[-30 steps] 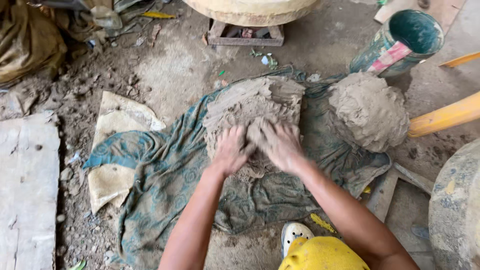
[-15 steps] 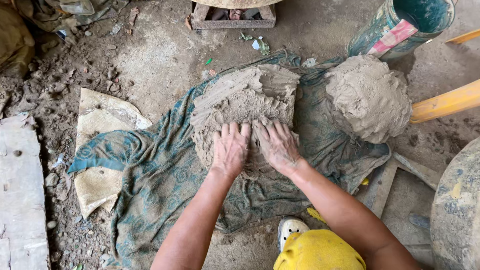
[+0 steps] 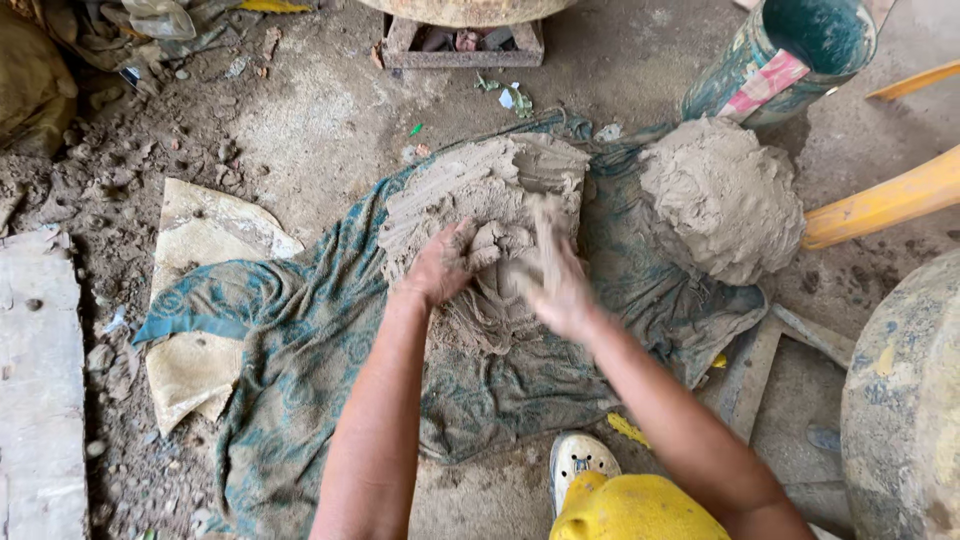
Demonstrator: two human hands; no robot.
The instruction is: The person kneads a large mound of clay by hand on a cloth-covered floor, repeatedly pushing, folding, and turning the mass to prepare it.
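Clay slab (image 3: pixel 490 190): grey-brown, wet, coarse and ridged with finger furrows, roughly rectangular, its near edge pulled into a soft folded lump. Lies on the cloth directly under and beyond both hands.

Left hand (image 3: pixel 440 265): clay-smeared, fingers curled and dug into the slab's near left edge, gripping a wad of it.

Right hand (image 3: pixel 555 280): blurred, coated in clay, fingers extended and pressed flat against the lump just beside the left hand; whether it grips cannot be told.

Cloth (image 3: pixel 300 350): teal patterned fabric, crumpled, damp and mud-stained, spread on the floor beneath the hands and trailing to the left of them.

Clay mound (image 3: pixel 720 195): rounded, lumpy, dull matte surface, to the right of the right hand, on the cloth's far corner, apart from the slab.

Bucket (image 3: pixel 790 55): cylindrical, green inside, grimy wall, beyond the mound.

Yellow handle (image 3: pixel 880 205): smooth, rounded, jutting in from the right, its end touching the mound.

Sacking sheet (image 3: pixel 200 300): pale, stiff, creased, partly under the cloth left of the left hand.

Floor (image 3: pixel 320 110): packed earth, gritty, scattered with pebbles.
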